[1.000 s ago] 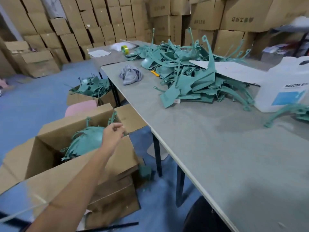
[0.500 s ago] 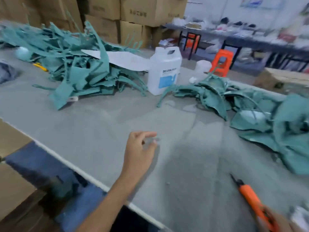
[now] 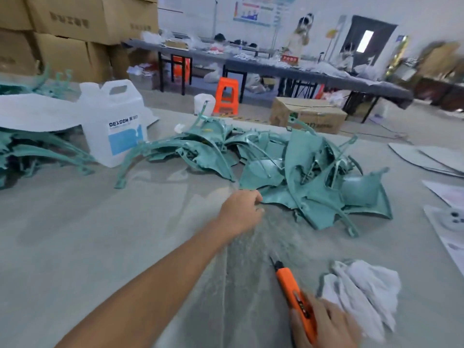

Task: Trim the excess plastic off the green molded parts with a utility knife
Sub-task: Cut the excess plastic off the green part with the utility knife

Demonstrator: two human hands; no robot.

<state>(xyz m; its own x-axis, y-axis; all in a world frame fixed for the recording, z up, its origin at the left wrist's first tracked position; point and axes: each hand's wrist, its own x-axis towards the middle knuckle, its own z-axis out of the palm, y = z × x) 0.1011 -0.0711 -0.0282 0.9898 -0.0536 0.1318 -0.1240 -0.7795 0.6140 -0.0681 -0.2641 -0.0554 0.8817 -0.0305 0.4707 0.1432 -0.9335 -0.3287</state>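
the left hand [image 3: 239, 209] reaches across the grey desk [image 3: 100, 234], its fingers [image 3: 254, 197] curled, pinching the near corner of the pile of teal-green molded plastic parts [image 3: 308, 182] lying mid-desk. the right hand [image 3: 326, 325] wraps its fingers round an orange utility knife [image 3: 291, 287], tip toward the pile, beside a crumpled white cloth [image 3: 361, 290].

The grey bench [image 3: 100, 234] carries a pile of green molded parts [image 3: 301, 177] in the middle. At the far left stands a white jug [image 3: 115, 124], beside a second green pile [image 3: 37, 151]. A white cloth [image 3: 364, 292] lies near right, and papers [image 3: 447, 222] lie at the right edge.
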